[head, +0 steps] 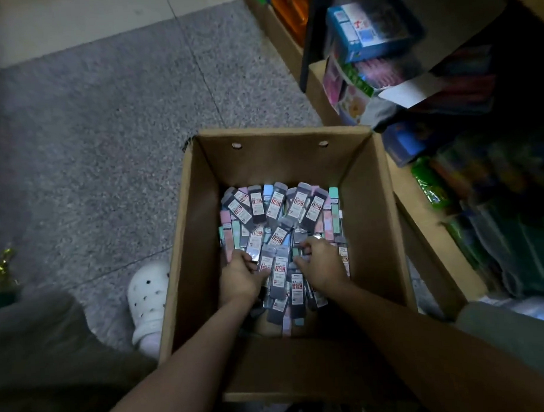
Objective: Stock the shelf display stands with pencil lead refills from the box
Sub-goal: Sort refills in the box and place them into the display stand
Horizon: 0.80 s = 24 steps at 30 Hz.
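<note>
I see both forearms reaching down into the open brown cardboard box (201, 239). Left hand (240, 279) and right hand (320, 267) each curl fingers around flat, pastel-edged pencil lead refill packets (279, 276), gripping them.

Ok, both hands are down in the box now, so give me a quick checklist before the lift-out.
1. Left hand gripping refill packs: ok, fingers curled round some.
2. Right hand gripping packs: ok, fingers curled into the pile.
3. Box open, flaps clear: ok.
4. Stock left in box: ok, plenty.
5. Loose packs resting on the held ones: not ok, several overlap between the hands.
6. Display stands ready: cannot tell, none identifiable in view.
</note>
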Tool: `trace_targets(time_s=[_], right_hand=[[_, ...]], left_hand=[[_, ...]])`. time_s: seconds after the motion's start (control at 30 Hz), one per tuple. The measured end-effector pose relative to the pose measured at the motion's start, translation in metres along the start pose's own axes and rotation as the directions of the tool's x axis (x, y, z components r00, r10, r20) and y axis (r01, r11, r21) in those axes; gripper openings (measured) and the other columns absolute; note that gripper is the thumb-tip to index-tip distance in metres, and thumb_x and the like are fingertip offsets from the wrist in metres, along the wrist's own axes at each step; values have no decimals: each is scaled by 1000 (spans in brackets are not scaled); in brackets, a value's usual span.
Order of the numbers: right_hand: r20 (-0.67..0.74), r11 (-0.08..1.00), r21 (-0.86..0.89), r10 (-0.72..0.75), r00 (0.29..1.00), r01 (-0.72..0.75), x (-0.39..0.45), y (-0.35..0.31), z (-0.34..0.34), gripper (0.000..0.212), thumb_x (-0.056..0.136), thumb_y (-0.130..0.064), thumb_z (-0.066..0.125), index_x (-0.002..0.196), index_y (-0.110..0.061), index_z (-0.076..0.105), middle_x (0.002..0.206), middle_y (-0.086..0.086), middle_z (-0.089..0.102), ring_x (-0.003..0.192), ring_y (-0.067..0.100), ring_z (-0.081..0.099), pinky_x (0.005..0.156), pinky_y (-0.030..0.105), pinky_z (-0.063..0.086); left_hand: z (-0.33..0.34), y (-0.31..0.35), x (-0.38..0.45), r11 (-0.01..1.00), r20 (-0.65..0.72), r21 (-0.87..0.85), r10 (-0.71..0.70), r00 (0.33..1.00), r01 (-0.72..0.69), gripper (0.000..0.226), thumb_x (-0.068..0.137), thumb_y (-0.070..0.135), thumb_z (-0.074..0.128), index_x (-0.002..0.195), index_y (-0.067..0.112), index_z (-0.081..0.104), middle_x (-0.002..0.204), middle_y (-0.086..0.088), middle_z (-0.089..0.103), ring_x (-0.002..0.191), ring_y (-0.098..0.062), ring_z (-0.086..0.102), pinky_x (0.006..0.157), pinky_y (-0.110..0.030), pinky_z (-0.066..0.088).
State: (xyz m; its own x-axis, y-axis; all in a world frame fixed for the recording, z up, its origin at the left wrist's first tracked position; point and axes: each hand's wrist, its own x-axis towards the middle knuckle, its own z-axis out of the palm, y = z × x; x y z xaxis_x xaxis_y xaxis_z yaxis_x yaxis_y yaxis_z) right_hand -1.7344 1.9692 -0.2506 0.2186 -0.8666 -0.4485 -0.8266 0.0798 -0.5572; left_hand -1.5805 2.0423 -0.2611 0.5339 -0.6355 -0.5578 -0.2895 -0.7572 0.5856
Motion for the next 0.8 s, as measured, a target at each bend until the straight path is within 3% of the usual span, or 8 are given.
trace_targets(time_s=[0.1, 0.2, 0.3, 0.4, 0.5, 0.63, 0.73, 0.8], right_hand=[[-186, 998, 55, -11, 982, 22, 7, -4, 1, 23, 94, -27, 60, 114, -17, 58, 114, 3, 56, 98, 17, 58, 79, 29, 52], [-300, 999, 19, 31, 953, -26, 22, -5, -3, 46, 91, -26, 62, 134, -21, 47, 135, 7, 44, 123, 25, 47, 95, 35, 45], [-165, 989, -128, 58, 985, -80, 37, -6, -6, 68, 94, -38, 57, 152, -29, 23, 158, 10, 20, 146, 32, 20, 115, 49, 25], [-83, 975, -216, 42, 996, -60, 42, -7, 6, 69, 99, -46, 44, 155, -29, 9, 164, 6, 2, 151, 28, 1, 119, 49, 7], [-62, 960, -278, 0, 998, -17, 32, -8, 20, 69, 99, -49, 41, 156, -31, 5, 164, 2, -9, 151, 24, -7, 118, 53, 0], [75, 950, -295, -80, 994, 99, 21, -5, 18, 55, 102, -45, 34, 153, -39, 15, 164, -7, -2, 151, 26, -6, 116, 62, -1], [-49, 984, -157, -90, 995, 81, 28, -6, 2, 44, 103, -25, 39, 147, -27, 37, 163, -3, 12, 151, 26, 5, 120, 52, 10], [-151, 994, -110, -7, 988, -10, 38, -5, -7, 45, 100, -16, 45, 145, -16, 39, 160, 7, 23, 147, 28, 19, 119, 42, 22]], left_hand=[[3, 0, 0, 1000, -15, 1, 14, 1000, -14, 44, 73, 17, 83, 79, 29, 41, 72, 7, 65, 74, -14, 64, 74, -31, 52], [2, 2, -1, 999, 4, 2, 32, 999, -32, 31, 81, 18, 76, 81, 27, 47, 75, 6, 63, 78, -17, 64, 77, -34, 54], [-5, 6, 1, 997, 20, 48, 61, 998, -62, 12, 89, 19, 67, 86, 21, 56, 80, 5, 60, 86, -21, 63, 72, -26, 47], [-17, 11, 5, 995, -17, 26, 96, 995, -96, 5, 93, 14, 60, 97, 11, 58, 91, -4, 60, 89, -24, 59, 76, -27, 43], [-23, 15, 10, 989, -2, -137, 49, 999, -48, 6, 95, 11, 56, 100, 11, 53, 92, -4, 56, 88, -21, 53, 81, -28, 41], [-19, 20, 15, 948, 53, -315, -29, 998, 44, 8, 95, 10, 55, 103, 7, 55, 89, -10, 54, 80, -19, 48, 72, -28, 40], [-17, 28, 19, 905, 102, -410, -77, 992, 112, 15, 97, 11, 54, 111, 7, 55, 91, -8, 60, 77, -17, 54, 65, -24, 46], [-15, 33, 20, 879, 143, -459, -72, 987, 130, 15, 98, 11, 53, 113, 8, 54, 86, -4, 62, 73, -15, 58, 57, -22, 51]])
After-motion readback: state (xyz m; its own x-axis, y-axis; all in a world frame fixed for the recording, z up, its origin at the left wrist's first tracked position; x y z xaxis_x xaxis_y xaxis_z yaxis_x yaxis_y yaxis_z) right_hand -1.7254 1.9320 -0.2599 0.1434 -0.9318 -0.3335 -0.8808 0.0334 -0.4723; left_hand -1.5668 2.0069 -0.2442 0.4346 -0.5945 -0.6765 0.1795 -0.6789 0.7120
